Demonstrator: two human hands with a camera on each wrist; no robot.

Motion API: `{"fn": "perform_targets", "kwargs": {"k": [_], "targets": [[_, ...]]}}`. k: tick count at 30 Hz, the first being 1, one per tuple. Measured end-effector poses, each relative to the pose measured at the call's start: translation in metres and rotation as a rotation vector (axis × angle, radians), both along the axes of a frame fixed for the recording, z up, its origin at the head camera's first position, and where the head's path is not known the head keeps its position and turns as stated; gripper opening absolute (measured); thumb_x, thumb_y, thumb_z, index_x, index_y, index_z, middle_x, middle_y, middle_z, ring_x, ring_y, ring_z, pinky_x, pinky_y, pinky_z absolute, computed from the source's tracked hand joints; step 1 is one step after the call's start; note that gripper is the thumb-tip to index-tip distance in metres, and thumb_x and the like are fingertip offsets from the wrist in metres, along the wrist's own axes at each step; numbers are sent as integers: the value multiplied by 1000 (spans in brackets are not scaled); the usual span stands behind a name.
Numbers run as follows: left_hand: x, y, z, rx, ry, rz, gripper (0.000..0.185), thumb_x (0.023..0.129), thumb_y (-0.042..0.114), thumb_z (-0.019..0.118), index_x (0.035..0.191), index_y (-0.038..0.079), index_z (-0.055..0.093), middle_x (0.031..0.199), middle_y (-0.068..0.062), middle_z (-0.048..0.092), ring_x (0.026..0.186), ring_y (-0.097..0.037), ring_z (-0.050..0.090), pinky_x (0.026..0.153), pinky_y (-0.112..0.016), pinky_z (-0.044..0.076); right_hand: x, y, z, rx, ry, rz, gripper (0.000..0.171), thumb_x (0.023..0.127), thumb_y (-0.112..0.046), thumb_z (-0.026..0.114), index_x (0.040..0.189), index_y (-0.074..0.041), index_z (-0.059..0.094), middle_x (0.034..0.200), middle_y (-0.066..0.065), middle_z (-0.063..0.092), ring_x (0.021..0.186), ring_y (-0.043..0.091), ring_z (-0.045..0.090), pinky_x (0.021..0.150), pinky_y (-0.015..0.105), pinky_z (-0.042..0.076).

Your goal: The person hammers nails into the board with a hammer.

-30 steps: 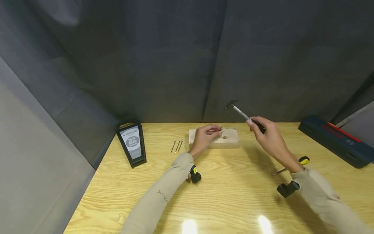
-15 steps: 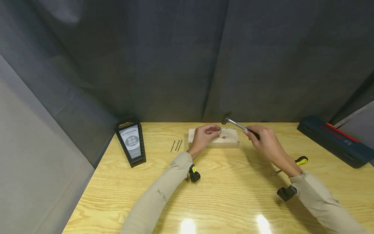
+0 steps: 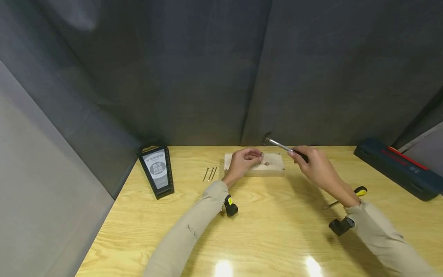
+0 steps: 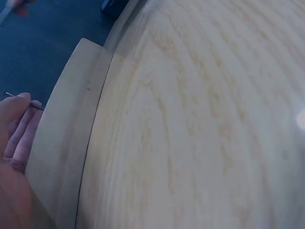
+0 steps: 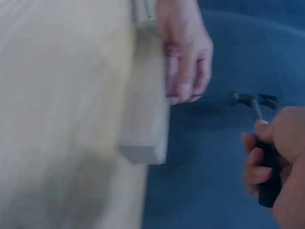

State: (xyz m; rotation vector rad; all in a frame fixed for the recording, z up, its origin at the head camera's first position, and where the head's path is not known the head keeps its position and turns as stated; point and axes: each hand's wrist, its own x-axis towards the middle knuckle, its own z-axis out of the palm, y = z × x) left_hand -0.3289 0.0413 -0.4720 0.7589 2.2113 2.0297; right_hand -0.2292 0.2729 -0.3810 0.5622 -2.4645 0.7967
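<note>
Left hand (image 3: 242, 161) rests on wood block (image 3: 273, 166), fingertips pinching nail (image 4: 24, 101) upright against block top, steadying it for strike. Right hand (image 3: 313, 163) wraps hammer (image 3: 277, 144) handle; head hangs just above and beyond left fingertips, over nail. Block lies flat on surface (image 3: 263, 227). 3 spare nails (image 3: 209, 173) lie left of left hand. Screwdriver (image 3: 349, 195) lies beside right forearm.

Wood block (image 3: 266, 165) at 12 o'clock, curtain (image 3: 221, 69) close behind it. Loose nails (image 3: 209, 174) at 11, screwdriver (image 3: 349, 194) at 2; open table (image 3: 277, 231) nearer in.
</note>
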Motion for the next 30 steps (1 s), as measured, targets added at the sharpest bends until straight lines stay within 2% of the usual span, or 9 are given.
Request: {"fn": "perform_targets", "kwargs": {"k": [3,5,7,11,12,15,19,27,30], "targets": [[3,0,-1,2,-4,-7,21,98,8,75,119,3,74,113,-13,77,97,-19,76,79,-24,61,0,-4,6,-104,152,-27,9,99,1,69,104,6,74,81,11,68,60,10,50,53,16,37],[3,1,-2,5,3,-2,21,97,9,76,117,4,75,112,-12,78,97,-18,76,79,-25,61,-1,-7,2,-151,222,-27,8,97,5,70,104,8,73,79,13,68,61,9,49,53,14,37],[2,2,-2,-2,17,8,19,97,10,76,116,5,75,110,-10,78,95,-15,76,79,-25,61,0,-7,-7,-112,211,-21,7,96,6,71,102,8,73,76,11,66,58,5,45,50,15,34],[1,3,-1,-29,33,27,16,96,10,78,112,6,76,106,-6,78,91,-10,75,78,-24,61,7,-7,-18,29,120,-28,7,97,2,71,101,6,75,74,8,66,56,4,43,47,20,33],[1,3,-1,-31,33,30,16,96,10,78,111,6,76,106,-6,78,91,-9,74,79,-24,61,9,-7,-18,35,95,-37,8,99,0,70,102,5,75,75,8,66,56,5,42,47,21,33],[1,2,0,-24,25,30,15,96,9,78,111,6,76,107,-6,78,92,-10,74,81,-25,62,11,-6,-12,-14,103,-54,13,102,-3,67,106,6,75,76,8,65,56,10,44,47,21,34],[1,0,1,-17,26,22,17,96,8,77,113,4,75,109,-10,77,93,-14,75,81,-25,62,8,-2,-10,-20,129,-44,9,101,-1,68,102,5,74,73,6,62,55,9,43,46,20,32],[-2,-2,-1,-13,59,25,18,96,5,76,114,4,75,109,-14,77,95,-18,75,81,-22,60,6,1,-23,56,-35,-43,16,105,-10,64,109,2,75,82,6,65,62,10,48,53,26,39],[-3,-3,0,-14,53,23,18,96,6,77,114,5,75,109,-13,77,93,-16,75,79,-22,60,6,1,-21,72,-42,-28,18,105,-10,64,111,3,75,85,7,67,63,11,48,54,26,39]]}}
